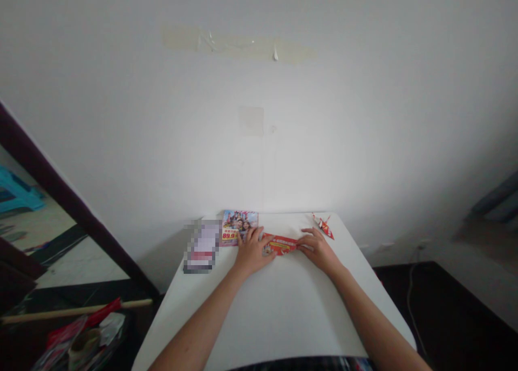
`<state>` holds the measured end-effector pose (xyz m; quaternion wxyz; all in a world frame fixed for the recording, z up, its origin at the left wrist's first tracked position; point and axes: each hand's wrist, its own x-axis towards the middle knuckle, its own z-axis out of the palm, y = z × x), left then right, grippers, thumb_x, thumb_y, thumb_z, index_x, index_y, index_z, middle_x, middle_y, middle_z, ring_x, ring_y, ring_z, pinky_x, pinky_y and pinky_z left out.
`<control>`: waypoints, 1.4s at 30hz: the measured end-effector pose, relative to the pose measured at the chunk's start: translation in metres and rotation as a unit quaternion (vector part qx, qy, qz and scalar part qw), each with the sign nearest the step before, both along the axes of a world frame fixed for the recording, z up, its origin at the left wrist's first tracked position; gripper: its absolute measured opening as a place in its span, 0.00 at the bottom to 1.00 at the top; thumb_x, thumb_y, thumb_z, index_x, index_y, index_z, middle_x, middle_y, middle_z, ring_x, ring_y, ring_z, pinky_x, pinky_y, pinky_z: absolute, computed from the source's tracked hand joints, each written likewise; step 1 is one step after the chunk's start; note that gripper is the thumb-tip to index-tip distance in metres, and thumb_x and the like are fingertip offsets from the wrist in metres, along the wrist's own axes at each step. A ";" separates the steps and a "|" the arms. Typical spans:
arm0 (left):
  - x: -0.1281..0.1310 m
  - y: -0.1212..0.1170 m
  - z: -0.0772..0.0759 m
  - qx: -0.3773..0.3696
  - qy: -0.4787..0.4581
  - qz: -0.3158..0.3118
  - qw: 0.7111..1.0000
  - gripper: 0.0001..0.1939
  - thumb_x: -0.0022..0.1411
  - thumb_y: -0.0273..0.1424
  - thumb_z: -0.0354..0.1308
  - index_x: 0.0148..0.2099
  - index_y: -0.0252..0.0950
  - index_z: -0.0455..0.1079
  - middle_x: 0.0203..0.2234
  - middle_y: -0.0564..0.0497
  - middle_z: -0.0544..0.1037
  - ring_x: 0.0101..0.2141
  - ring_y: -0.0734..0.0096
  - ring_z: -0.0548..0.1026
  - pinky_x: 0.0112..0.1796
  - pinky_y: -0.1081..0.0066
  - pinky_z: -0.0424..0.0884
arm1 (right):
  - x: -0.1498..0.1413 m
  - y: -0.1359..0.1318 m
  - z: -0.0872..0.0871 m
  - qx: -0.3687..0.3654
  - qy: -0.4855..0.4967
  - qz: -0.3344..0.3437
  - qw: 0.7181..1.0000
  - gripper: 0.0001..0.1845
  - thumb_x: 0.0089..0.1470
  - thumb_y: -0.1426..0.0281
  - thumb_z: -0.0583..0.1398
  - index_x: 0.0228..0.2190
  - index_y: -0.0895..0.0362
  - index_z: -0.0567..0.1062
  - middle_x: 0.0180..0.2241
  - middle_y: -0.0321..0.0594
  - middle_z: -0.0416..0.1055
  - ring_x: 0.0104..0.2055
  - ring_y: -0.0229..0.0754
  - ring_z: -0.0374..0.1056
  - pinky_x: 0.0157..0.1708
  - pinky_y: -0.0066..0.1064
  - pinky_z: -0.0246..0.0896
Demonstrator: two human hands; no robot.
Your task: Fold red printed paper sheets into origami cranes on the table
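Observation:
A folded red printed paper (279, 245) lies flat on the white table (283, 311). My left hand (253, 250) rests on its left end, fingers spread, with the fingertips over the edge of a colourful flyer (232, 221). At the paper's right end, my right hand (318, 248) holds the narrow tip between thumb and fingers. Beyond that hand sits a small folded paper crane (325, 227) with a red and white print. Part of the red paper is hidden under my left hand.
A pixelated phone-like object (202, 249) lies at the table's left edge. The table's far side meets a white wall (291, 166). On the floor at the lower left stands a bin with rubbish (87, 338). A cable (410, 295) hangs at the right.

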<state>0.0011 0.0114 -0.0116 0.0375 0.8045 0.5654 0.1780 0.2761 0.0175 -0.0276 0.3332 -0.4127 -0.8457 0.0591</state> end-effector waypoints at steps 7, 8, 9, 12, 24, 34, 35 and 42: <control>0.000 -0.002 0.000 0.014 0.005 -0.011 1.000 0.28 0.55 0.51 0.63 0.59 0.59 0.71 0.65 0.50 0.65 0.65 0.41 0.56 0.61 0.27 0.38 | -0.012 -0.001 -0.004 -0.041 0.069 -0.054 0.995 0.07 0.60 0.66 0.61 0.35 0.53 0.80 0.42 0.45 0.76 0.54 0.50 0.67 0.53 0.44 0.65; 0.000 -0.003 0.000 0.013 0.006 -0.013 1.000 0.28 0.55 0.52 0.63 0.59 0.60 0.71 0.65 0.50 0.65 0.65 0.41 0.56 0.61 0.27 0.37 | -0.013 -0.002 -0.004 -0.043 0.072 -0.058 0.995 0.07 0.60 0.66 0.61 0.34 0.53 0.79 0.41 0.45 0.76 0.53 0.49 0.67 0.52 0.43 0.65; 0.000 -0.003 0.000 0.012 0.007 -0.015 1.000 0.28 0.56 0.52 0.62 0.59 0.60 0.70 0.65 0.50 0.65 0.65 0.41 0.55 0.61 0.27 0.38 | -0.015 -0.002 -0.003 -0.046 0.072 -0.060 0.994 0.07 0.60 0.66 0.60 0.33 0.54 0.79 0.40 0.45 0.76 0.51 0.49 0.68 0.51 0.42 0.65; 0.000 -0.003 0.000 0.007 0.007 -0.017 1.000 0.28 0.56 0.55 0.60 0.59 0.61 0.69 0.65 0.50 0.64 0.65 0.43 0.55 0.61 0.27 0.38 | -0.018 -0.003 -0.002 -0.056 0.069 -0.066 0.994 0.08 0.60 0.65 0.60 0.31 0.54 0.77 0.35 0.43 0.76 0.45 0.47 0.69 0.47 0.39 0.65; 0.001 -0.002 0.001 0.002 0.007 -0.019 1.000 0.30 0.55 0.57 0.60 0.59 0.62 0.69 0.65 0.50 0.64 0.66 0.42 0.54 0.60 0.27 0.37 | -0.031 0.000 -0.010 -0.042 0.029 -0.147 0.988 0.07 0.59 0.66 0.62 0.30 0.54 0.77 0.31 0.41 0.75 0.41 0.47 0.67 0.43 0.36 0.60; 0.002 -0.003 0.002 -0.002 0.012 -0.012 1.000 0.30 0.54 0.55 0.62 0.60 0.63 0.68 0.65 0.50 0.64 0.66 0.43 0.53 0.61 0.28 0.38 | -0.042 -0.003 -0.007 -0.020 -0.024 -0.209 0.977 0.07 0.58 0.66 0.63 0.28 0.53 0.76 0.31 0.41 0.74 0.41 0.48 0.65 0.47 0.41 0.57; 0.002 -0.003 0.002 -0.001 0.013 -0.013 1.000 0.30 0.54 0.54 0.62 0.60 0.63 0.68 0.65 0.50 0.64 0.66 0.42 0.53 0.61 0.28 0.38 | -0.043 -0.004 -0.007 -0.019 -0.026 -0.213 0.976 0.07 0.58 0.66 0.63 0.28 0.53 0.76 0.31 0.41 0.74 0.41 0.48 0.65 0.48 0.42 0.57; 0.002 -0.004 0.001 0.010 0.021 -0.014 1.000 0.27 0.58 0.54 0.58 0.60 0.61 0.69 0.65 0.50 0.64 0.66 0.42 0.53 0.61 0.27 0.38 | -0.044 -0.004 -0.007 -0.029 -0.040 -0.226 0.973 0.06 0.59 0.66 0.62 0.30 0.53 0.77 0.33 0.43 0.74 0.43 0.50 0.66 0.51 0.45 0.56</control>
